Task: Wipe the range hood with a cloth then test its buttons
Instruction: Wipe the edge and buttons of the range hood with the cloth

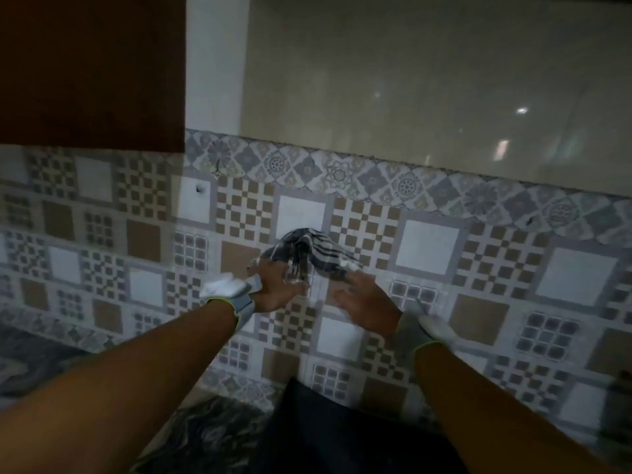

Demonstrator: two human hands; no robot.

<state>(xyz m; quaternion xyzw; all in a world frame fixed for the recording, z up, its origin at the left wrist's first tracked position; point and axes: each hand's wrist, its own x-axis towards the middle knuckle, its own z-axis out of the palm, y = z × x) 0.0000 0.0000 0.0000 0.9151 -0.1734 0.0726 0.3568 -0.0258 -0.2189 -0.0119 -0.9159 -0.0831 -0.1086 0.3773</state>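
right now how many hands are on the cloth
2. The left hand holds the left end of the striped cloth in front of the tiled wall; the right hand meets its right end, though blur hides whether those fingers grip.

Two hands point(278, 289) point(367, 304), one cloth point(309, 249), two wristbands point(244, 307) point(408, 333), one cabinet point(92, 70).

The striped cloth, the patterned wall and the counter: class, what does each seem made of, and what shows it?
Striped cloth: soft woven fabric, matte; it drapes and folds. Patterned wall: probably glazed ceramic tile, given printed squares and faint sheen. Counter: likely polished stone, dark with swirling veins; blur leaves it open.
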